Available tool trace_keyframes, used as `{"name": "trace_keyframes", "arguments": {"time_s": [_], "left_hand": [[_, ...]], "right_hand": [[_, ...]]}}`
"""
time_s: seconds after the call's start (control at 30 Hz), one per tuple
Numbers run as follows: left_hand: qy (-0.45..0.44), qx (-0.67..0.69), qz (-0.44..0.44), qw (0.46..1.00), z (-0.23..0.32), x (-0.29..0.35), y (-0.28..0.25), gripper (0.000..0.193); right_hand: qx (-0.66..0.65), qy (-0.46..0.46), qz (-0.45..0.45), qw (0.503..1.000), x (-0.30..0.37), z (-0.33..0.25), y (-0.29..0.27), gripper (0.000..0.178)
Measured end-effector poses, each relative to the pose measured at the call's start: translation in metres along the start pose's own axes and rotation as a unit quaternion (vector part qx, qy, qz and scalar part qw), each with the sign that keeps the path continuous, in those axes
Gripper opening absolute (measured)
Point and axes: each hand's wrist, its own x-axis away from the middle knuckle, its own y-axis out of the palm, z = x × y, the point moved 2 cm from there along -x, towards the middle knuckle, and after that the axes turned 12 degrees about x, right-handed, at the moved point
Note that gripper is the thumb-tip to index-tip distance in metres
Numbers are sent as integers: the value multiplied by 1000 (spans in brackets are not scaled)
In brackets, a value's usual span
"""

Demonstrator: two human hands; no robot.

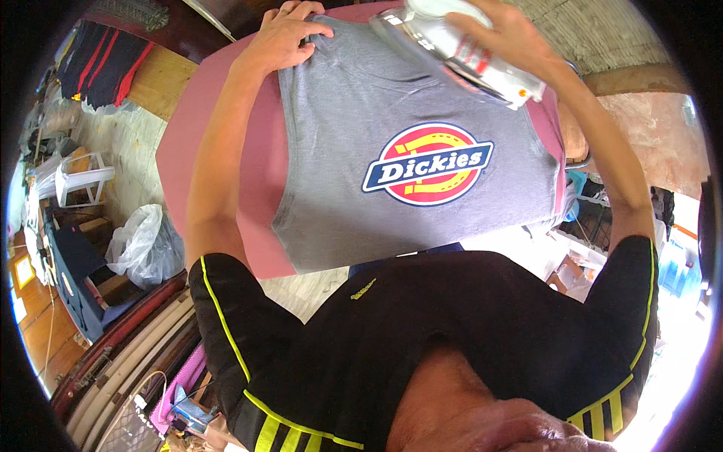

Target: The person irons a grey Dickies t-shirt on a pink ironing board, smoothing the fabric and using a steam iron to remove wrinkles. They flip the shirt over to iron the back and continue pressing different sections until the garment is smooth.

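A grey shirt [339,218] with a round red, yellow and blue printed emblem [428,164] is spread over a pink-covered ironing board [197,143]. At the shirt's far left corner, my left hand [288,36] has its bent fingers and thumb on the cloth, pinching it. My right hand [508,38] is wrapped round the handle of a silver and white steam iron [452,60], at the far right part of the shirt. The iron is slightly blurred and tilted; whether its soleplate touches the cloth I cannot tell.
Dark cloths with red stripes [105,62] lie at the far left. A clear plastic bag [147,245] and a white plastic stool [83,179] stand left of the board. Long rolls [135,354] lean at the lower left. Boxes and loose items [576,267] crowd the right.
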Motion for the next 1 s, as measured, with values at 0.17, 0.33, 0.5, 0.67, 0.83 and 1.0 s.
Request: {"name": "trace_keyframes", "arguments": {"time_s": [0.17,0.33,0.5,0.67,0.83,1.0], "left_hand": [[-113,19,-143,983,3,-17,-29,15],[-148,234,-174,945,-51,-20,-14,22],[-179,434,-31,882,-96,-1,23,14],[-164,324,34,931,-90,10,26,22],[-166,325,88,927,-100,28,15,30],[-359,398,62,842,-78,50,5,40]], "right_hand": [[35,3,107,994,43,34,-18,42],[24,165,-113,980,69,-42,-37,37],[-224,85,-125,963,59,-76,15,37],[-359,96,-119,921,29,-125,57,47],[-360,120,-23,925,-14,-139,98,39],[-318,96,24,943,-54,-138,117,36]]}}
